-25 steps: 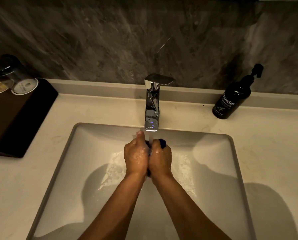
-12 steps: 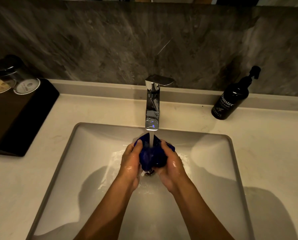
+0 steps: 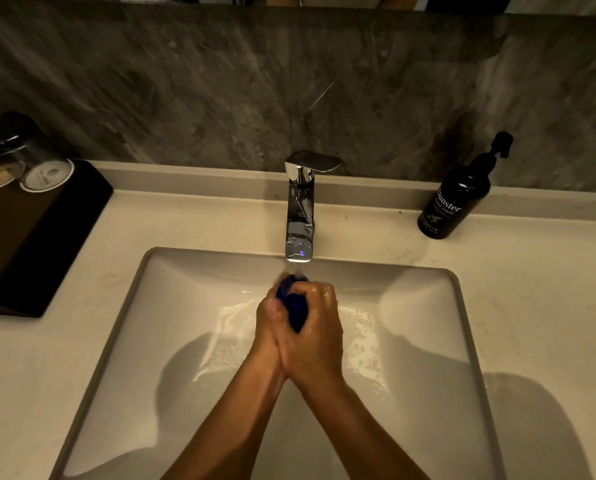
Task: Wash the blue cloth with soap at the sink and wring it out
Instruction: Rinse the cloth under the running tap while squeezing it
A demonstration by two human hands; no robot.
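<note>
blue cloth (image 3: 294,304) is bunched into a wad, squeezed between both hands over the middle of the sink (image 3: 127,306), directly under the faucet (image 3: 300,216) spout; water stream lands on the top of the wad. left hand (image 3: 270,325) and right hand (image 3: 315,329) are pressed together palm to palm, heels touching, fingers curled round the cloth from either side, so both are clamped on it. only a dark blue strip shows in the gap between the fingers plus a lump poking out at the top toward the spout, rest is hidden inside the grip. skin looks wet and shiny, bit of lather on the knuckles. white suds (image 3: 362,341) and running water spread over the basin floor left and right of the hands, forearm shadows fall on the basin. faucet is chrome, single flat lever on top, mounted on the pale surface (image 3: 531,306) just behind the sink rim. black pump bottle (image 3: 454,199) labelled hand wash stands on the surface to the right of the faucet, well apart from the hands, against the low back ledge. far left: black tray (image 3: 43,233) on the surface, two upturned glasses (image 3: 30,164) on it with paper caps. dark stone wall (image 3: 220,81) behind everything
</note>
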